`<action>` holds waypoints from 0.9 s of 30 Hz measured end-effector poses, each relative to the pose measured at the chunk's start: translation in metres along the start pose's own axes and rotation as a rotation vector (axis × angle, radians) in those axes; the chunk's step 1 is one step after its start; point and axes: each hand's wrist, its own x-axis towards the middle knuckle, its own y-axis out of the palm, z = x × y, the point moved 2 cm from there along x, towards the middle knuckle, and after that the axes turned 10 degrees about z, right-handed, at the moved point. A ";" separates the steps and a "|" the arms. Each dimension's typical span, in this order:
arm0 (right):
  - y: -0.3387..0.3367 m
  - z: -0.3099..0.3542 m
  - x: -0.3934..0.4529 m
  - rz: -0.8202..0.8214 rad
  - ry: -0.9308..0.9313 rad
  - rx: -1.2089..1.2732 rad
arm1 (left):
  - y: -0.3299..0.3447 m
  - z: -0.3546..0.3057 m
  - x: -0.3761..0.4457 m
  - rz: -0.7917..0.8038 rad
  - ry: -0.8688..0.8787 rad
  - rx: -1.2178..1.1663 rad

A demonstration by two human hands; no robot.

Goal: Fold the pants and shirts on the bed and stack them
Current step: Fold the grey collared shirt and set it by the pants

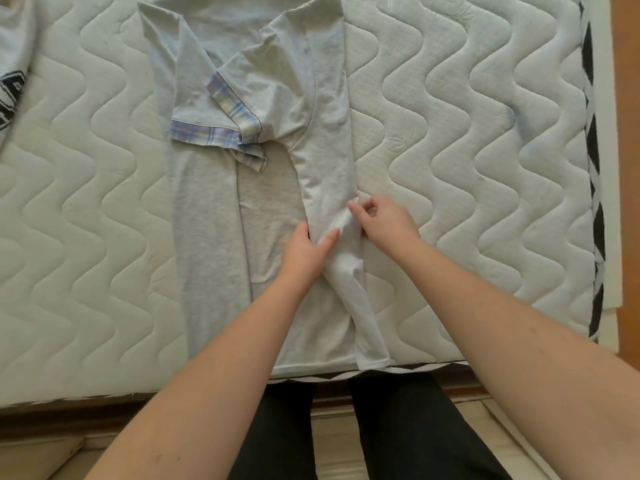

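Note:
A light grey T-shirt [221, 209] with plaid-trimmed sleeves lies lengthwise on the quilted mattress [467, 140]. Both its long sides are folded in toward the middle, and the plaid cuffs [221, 133] overlap on the left. My left hand [304, 251] grips the folded right flap near its middle, thumb on the left, fingers pushed into the cloth. Just to the right, my right hand [384, 220] pinches the same flap's outer edge between thumb and fingertips. The shirt's hem [329, 367] reaches the mattress's near edge.
Another grey garment [14, 74] with dark lettering lies at the far left of the mattress. The mattress's right edge [594, 202] carries black-and-white trim, with an orange floor beyond. My dark-trousered legs [381, 427] stand against the bed's near edge.

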 end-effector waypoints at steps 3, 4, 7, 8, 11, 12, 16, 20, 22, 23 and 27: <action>0.012 -0.001 -0.009 0.128 -0.014 -0.013 | 0.000 0.007 -0.010 0.115 -0.036 -0.184; 0.015 -0.003 -0.012 0.150 -0.012 -0.049 | 0.000 0.012 -0.014 0.168 -0.071 -0.238; 0.023 -0.013 -0.021 0.098 0.026 -0.110 | 0.002 0.029 -0.027 0.205 -0.140 -0.198; 0.025 -0.017 -0.025 0.073 0.048 -0.103 | 0.002 0.033 -0.030 0.153 -0.127 -0.144; 0.034 -0.030 -0.035 0.087 0.039 -0.032 | 0.000 0.042 -0.036 0.006 -0.088 -0.047; 0.037 -0.033 -0.039 0.119 0.019 0.008 | 0.001 0.046 -0.038 0.017 -0.093 -0.078; 0.052 -0.045 -0.052 0.231 0.058 0.244 | 0.012 0.062 -0.055 0.324 -0.109 -0.350; 0.060 -0.052 -0.060 0.134 0.089 0.319 | 0.020 0.071 -0.067 0.371 -0.142 -0.462; 0.062 -0.053 -0.064 0.079 0.064 0.297 | 0.023 0.072 -0.071 0.362 -0.180 -0.491; 0.063 -0.053 -0.066 0.067 0.059 0.300 | 0.023 0.073 -0.072 0.358 -0.202 -0.479; 0.071 -0.054 -0.075 0.192 0.053 0.423 | 0.024 0.082 -0.079 0.430 -0.227 -0.429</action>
